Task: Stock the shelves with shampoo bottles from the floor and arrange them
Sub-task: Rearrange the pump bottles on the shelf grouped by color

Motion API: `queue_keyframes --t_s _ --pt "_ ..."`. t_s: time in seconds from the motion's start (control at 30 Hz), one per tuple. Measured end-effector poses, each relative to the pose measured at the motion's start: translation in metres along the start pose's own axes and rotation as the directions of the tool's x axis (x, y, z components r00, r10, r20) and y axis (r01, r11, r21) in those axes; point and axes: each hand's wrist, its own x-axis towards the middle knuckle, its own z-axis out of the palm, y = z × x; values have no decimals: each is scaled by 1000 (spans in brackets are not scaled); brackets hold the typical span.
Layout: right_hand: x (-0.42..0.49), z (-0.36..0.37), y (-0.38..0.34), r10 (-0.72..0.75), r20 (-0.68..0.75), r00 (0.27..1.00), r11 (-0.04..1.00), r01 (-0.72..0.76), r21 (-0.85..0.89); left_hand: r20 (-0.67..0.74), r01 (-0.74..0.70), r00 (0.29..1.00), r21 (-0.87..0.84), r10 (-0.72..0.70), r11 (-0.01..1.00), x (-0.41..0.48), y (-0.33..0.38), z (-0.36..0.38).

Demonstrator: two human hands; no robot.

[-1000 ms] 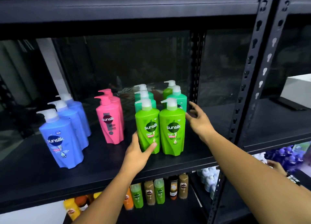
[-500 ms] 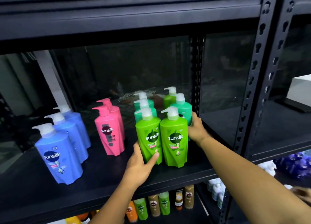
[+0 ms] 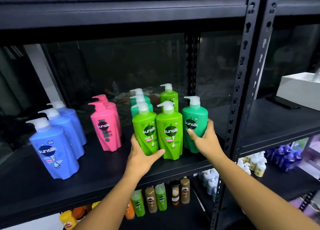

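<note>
**While Both Hands Gripped**

As the left hand (image 3: 142, 153) clasped a lime-green plastic pump bottle (image 3: 147, 131) on the black metal shelf (image 3: 103, 174), the right hand (image 3: 206, 139) grasped a teal plastic pump bottle (image 3: 194, 119) at its 3 o'clock. Both bottles looked heavy and slick, and were best held mid-body.

The scene is taken by a single wide-angle camera worn on the head, set in front of the black shelf (image 3: 97, 183) and slightly above its board, so that the board's top is looked down on. The view is aimed forward and somewhat downward. The shelf is seen from within arm's reach: a left forearm (image 3: 110, 198) and a right forearm (image 3: 256, 190) are shown entering from the lower edge. The lower tier (image 3: 199, 217) beneath the shelf and the front edge of the upper tier (image 3: 121, 13) above it are also caught.
</note>
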Motion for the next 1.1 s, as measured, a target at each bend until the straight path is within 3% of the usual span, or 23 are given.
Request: queue_keyframes --t_s 0.13,0.37,0.6,1.1 --pt "-12 -1 6 -50 -23 998 999 50 1 -94 67 993 -23 -69 997 -4 12 15" --pt "-32 -2 8 -105 -91 990 994 107 18 -161 126 982 193 -95 973 -10 23 34" --pt "-37 -6 8 -140 -115 984 990 139 -13 -173 155 979 270 -111 950 -5 34 50" --pt "-33 1 12 -79 -31 996 988 83 130 -57 43 998 153 -35 987 24 30 73"
